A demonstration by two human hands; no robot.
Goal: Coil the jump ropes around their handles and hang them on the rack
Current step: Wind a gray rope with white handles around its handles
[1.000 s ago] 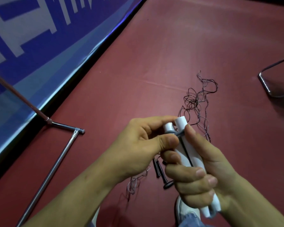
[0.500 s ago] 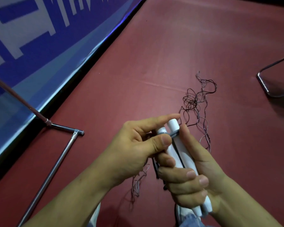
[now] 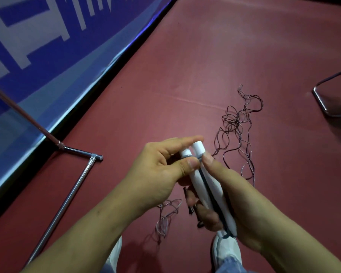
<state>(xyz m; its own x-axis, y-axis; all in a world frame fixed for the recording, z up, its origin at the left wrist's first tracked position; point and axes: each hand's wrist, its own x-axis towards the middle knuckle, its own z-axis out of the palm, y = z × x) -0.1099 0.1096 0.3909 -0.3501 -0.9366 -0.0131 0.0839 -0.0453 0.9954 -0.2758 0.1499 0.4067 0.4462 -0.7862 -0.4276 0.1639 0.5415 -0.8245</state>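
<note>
Two white handles (image 3: 196,184) lie side by side, held above the red floor (image 3: 185,56) in front of the person, with their capped ends pointing away. A dark cord runs down the groove between them, and a grey-blue turn of it crosses just below the caps.

The right hand (image 3: 232,196) grips both handles from beneath. Its fingers are curled round the shafts and its thumb lies along the top, with the tip pressed near the caps. The left hand (image 3: 158,174) meets them at the far end, thumb and forefinger pinched around the capped tips and the other fingers bent behind. Whether it has the cord itself or only the handle, I cannot tell.

The loose rope (image 3: 238,123), thin and dark, lies in a tangle on the floor beyond and to the right of the hands. A smaller snarl sits under the left wrist. Something dark and slim shows below the right fingers, mostly hidden.

One white shoe (image 3: 226,251) shows under the right wrist. To the left, the chrome tubes of the rack (image 3: 73,192) rest on the floor beside a blue and white banner (image 3: 47,56). At the right edge is a bent metal frame (image 3: 323,103).
</note>
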